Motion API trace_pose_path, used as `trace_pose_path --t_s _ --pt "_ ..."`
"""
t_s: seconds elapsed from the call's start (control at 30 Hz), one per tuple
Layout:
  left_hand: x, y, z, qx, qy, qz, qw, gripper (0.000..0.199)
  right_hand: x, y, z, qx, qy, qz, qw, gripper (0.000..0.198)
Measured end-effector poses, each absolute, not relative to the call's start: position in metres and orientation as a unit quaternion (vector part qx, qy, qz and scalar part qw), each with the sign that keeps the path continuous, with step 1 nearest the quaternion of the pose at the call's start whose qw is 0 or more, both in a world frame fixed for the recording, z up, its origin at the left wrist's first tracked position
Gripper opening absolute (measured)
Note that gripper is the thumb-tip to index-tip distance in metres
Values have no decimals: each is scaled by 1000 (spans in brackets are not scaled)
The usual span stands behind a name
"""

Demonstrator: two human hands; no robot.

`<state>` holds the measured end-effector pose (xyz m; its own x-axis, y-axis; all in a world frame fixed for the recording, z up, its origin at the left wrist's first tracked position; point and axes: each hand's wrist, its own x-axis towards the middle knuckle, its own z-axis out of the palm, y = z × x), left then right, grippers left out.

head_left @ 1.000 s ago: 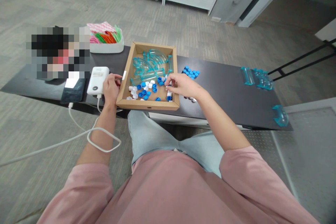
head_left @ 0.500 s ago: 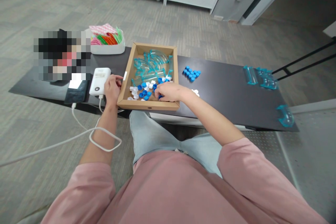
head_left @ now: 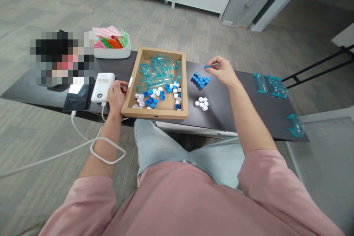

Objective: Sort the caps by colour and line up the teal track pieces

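My right hand (head_left: 222,70) pinches a small blue hexagonal block (head_left: 207,66) between thumb and fingertips, just above the table. Right below it lies a cluster of blue hexagonal blocks (head_left: 200,81), set close together. Nearer to me sits a smaller cluster of white hexagonal blocks (head_left: 201,103). My left hand (head_left: 116,95) rests at the left wall of the cardboard box (head_left: 155,113), fingers loosely bent and apart, holding nothing. Inside the box, loose blue and white blocks (head_left: 151,101) fill the near part, and clear teal plastic tube pieces (head_left: 160,70) the far part.
Several teal plastic pieces (head_left: 272,85) lie at the table's right end, another (head_left: 296,125) near its corner. Left of the box are a white power bank (head_left: 103,86) with a cable, a dark phone (head_left: 76,97) and a white basket (head_left: 113,52) of coloured strips.
My right hand has left the box and moved right and away from me, bringing a blue hexagonal block over beside the blue cluster. My left hand stays by the box wall.
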<state>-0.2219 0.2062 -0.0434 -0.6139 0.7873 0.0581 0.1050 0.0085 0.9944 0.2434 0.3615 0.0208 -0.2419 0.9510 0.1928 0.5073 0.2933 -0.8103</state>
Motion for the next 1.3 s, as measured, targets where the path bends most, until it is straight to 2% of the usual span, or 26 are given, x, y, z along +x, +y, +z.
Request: trace_pose_path --t_s 0.2,0.43,0.6,0.67,0.8,0.9,1.07,1.17,1.3 --pt "-222 204 -44 343 653 616 276 45 240 391 -21 -615 -655 297 323 27" --pt "-221 204 -43 336 652 619 281 46 233 387 -27 -641 -651 319 252 13" --pt "-224 205 -48 345 649 619 277 47 222 384 -18 -607 -700 222 305 9" --pt "-225 205 -51 347 647 621 275 47 206 380 -8 -547 -755 197 303 19" --pt "-229 206 -57 355 646 618 273 47 161 364 17 -426 -883 129 151 39" --pt "-232 206 -61 365 647 612 272 48 129 349 32 -421 -904 54 47 43" --pt "-235 208 -64 377 644 609 269 48 96 338 48 -431 -902 12 -32 30" --pt "-232 207 -58 370 649 606 275 45 93 338 54 -456 -888 55 -2 31" --pt "-224 203 -42 351 673 583 289 39 108 343 56 -488 -849 174 101 34"
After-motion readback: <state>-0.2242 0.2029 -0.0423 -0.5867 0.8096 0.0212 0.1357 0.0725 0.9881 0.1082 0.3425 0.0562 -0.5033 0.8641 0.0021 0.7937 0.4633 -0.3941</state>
